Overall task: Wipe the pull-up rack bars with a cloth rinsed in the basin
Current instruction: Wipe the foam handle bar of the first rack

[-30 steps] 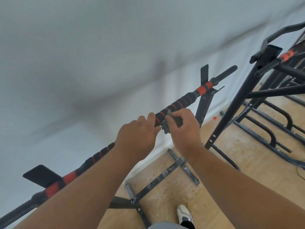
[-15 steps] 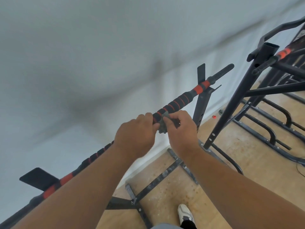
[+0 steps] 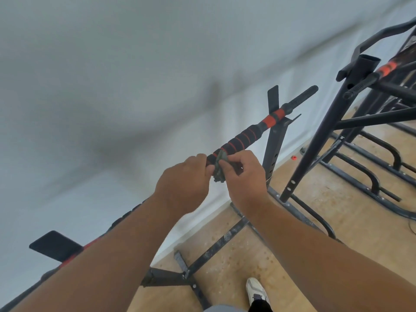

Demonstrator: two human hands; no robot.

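Observation:
The pull-up bar [image 3: 242, 140] runs diagonally across the view, black with red foam rings and orange bands. A small dark grey-green cloth [image 3: 219, 165] is bunched against the bar at its middle. My left hand [image 3: 183, 183] curls round the bar just left of the cloth and touches it. My right hand [image 3: 244, 176] pinches the cloth from the right, fingers bent over it. The bar's lower-left stretch is mostly hidden behind my left forearm.
A black upright post [image 3: 273, 143] carries the bar. The rack's floor frame [image 3: 216, 248] lies on the wooden floor below. A second black rack [image 3: 319, 140] stands at the right. A white wall is close behind. My shoe [image 3: 255, 291] is at the bottom.
The view has shifted slightly. The cloth has come up further over the top of the bar, and both hands stay close together at the same spot.

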